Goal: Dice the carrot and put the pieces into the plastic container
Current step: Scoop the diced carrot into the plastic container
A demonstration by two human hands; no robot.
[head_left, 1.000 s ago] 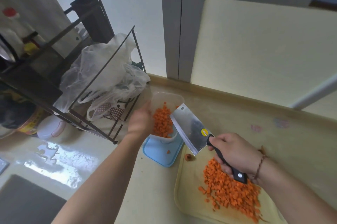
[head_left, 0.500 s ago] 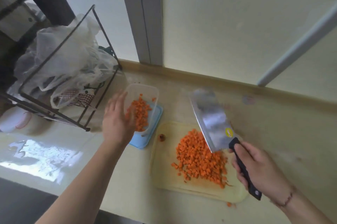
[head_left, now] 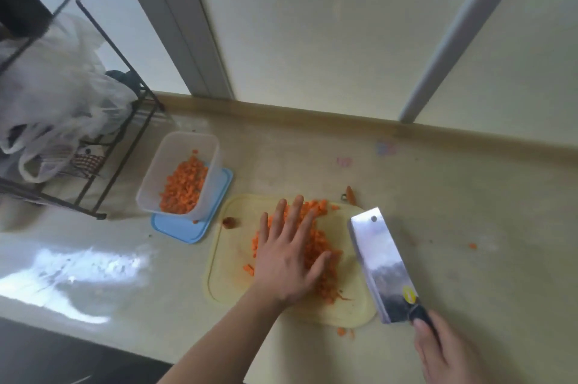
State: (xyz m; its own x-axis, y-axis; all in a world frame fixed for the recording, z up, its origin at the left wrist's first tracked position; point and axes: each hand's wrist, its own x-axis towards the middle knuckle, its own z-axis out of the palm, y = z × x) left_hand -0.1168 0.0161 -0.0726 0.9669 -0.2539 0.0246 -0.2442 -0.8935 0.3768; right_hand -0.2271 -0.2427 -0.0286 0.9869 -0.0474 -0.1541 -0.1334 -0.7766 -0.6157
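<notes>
A pile of diced carrot [head_left: 322,246] lies on the pale yellow cutting board [head_left: 231,271]. My left hand [head_left: 287,252] lies flat over the pile with straight, spread fingers. At the board's right edge stands the cleaver [head_left: 381,264], blade down, its black handle gripped by my right hand [head_left: 447,352]. The clear plastic container [head_left: 156,183] sits to the left on its blue lid [head_left: 187,228] and holds diced carrot [head_left: 184,186].
A black wire rack [head_left: 125,139] with white plastic bags [head_left: 53,92] stands at the left. Carrot ends [head_left: 350,194] [head_left: 229,222] and stray bits [head_left: 342,331] lie around the board. A wall with window frames runs behind the counter.
My left hand left the container and came down flat onto the carrot pile. The cleaver swung from above the board down to the board's right edge.
</notes>
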